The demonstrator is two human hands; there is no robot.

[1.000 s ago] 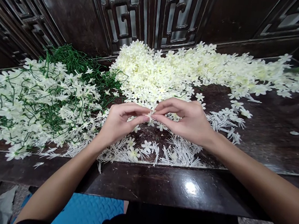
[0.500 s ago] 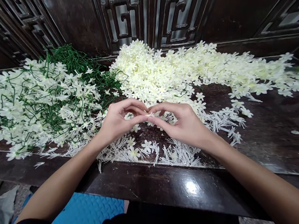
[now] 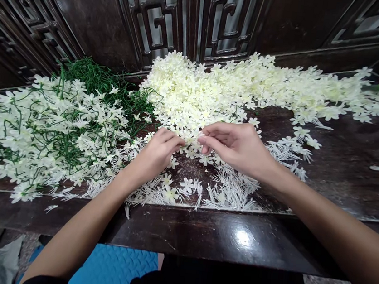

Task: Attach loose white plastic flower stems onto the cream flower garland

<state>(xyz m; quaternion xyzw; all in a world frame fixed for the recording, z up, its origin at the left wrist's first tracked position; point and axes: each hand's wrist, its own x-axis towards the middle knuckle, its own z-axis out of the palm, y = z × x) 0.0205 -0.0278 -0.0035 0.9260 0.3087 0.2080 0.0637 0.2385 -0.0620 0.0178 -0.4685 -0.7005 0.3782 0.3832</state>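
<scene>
Directly in front of the cream flower pile [image 3: 189, 87], two bare hands are close together without touching. The right hand [image 3: 238, 147], at the pile's near edge, has its thumb and index fingertip drawn together, pinching a small pale piece [image 3: 201, 134] too small to make out. The left hand [image 3: 157, 154], farther left along that edge, has its fingers bent down and close together; its thumb is hidden, so I cannot tell whether it holds anything. Left of the pile lies a heap of white flowers [image 3: 47, 130] threaded with green, and between that heap and the pile, toward the back, is a tangle of green stems [image 3: 91, 74]. Nearer than the pile, loose white stems [image 3: 231, 194] and single blossoms [image 3: 187, 185] are scattered on the dark surface [image 3: 343, 177]. Behind the pile stands a carved wooden panel [image 3: 192, 19].
</scene>
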